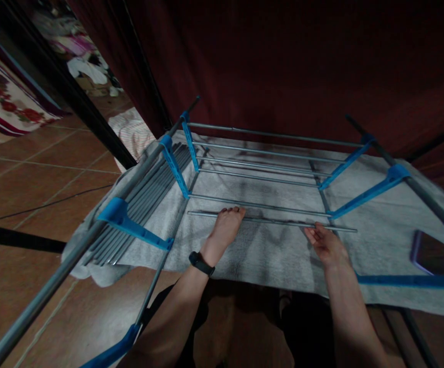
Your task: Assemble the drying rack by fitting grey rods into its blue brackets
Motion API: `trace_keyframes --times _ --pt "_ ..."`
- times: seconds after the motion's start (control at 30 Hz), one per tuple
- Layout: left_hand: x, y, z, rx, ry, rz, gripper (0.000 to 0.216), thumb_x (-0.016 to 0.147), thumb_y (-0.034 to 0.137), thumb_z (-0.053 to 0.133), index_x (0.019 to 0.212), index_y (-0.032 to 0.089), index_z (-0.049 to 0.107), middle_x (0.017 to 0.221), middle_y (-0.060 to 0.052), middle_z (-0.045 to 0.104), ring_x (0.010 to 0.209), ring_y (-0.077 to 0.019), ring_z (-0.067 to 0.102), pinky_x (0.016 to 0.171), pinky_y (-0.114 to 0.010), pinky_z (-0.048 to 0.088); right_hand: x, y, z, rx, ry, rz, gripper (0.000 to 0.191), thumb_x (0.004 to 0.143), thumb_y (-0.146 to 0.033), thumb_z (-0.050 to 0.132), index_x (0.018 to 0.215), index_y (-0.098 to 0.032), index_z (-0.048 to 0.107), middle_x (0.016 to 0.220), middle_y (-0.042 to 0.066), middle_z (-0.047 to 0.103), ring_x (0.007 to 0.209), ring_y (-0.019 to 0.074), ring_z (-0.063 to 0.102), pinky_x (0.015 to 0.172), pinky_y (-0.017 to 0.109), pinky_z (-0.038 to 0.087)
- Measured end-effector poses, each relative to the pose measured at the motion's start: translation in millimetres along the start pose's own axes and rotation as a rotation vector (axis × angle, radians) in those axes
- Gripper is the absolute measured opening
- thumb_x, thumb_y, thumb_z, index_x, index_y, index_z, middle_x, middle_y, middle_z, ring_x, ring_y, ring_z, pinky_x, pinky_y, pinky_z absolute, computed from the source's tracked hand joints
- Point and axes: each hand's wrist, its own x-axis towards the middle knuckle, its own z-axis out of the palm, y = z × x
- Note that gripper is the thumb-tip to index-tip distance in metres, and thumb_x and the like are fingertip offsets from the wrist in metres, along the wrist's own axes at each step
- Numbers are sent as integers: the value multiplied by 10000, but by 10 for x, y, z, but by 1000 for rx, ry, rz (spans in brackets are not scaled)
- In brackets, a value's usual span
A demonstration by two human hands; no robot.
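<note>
A thin grey metal rod (275,222) lies crosswise over the frame of a rack with blue plastic connectors (176,168). My left hand (224,230), with a black band on its wrist, has its fingers curled over the rod near its left part. My right hand (325,243) grips the same rod further right, fingers wrapped under it. Other grey rods (256,177) sit fixed between the blue side pieces beyond it.
A grey cloth (275,255) is spread on the tiled floor under the rack. A bundle of spare rods (145,199) lies at the left. A dark phone (429,253) rests on the cloth at right. A dark red curtain (283,61) hangs behind.
</note>
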Motion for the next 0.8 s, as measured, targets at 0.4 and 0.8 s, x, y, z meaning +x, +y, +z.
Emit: trace_keyframes --times 0.4,0.8 --pt "21 107 44 -49 43 78 222 951 103 467 1051 173 653 1032 -94 700 954 -212 669 883 -346 488 -29 74 74 22 -52 36 203 833 26 544 769 -150 623 706 -11 675 665 94 677 821 300 629" --pt "24 177 47 -54 53 118 192 956 122 486 1014 176 661 1027 -81 696 961 -213 662 910 -354 486 -123 164 176 42 -133 63 159 826 -21 574 803 -169 625 729 -8 688 689 101 681 781 281 635"
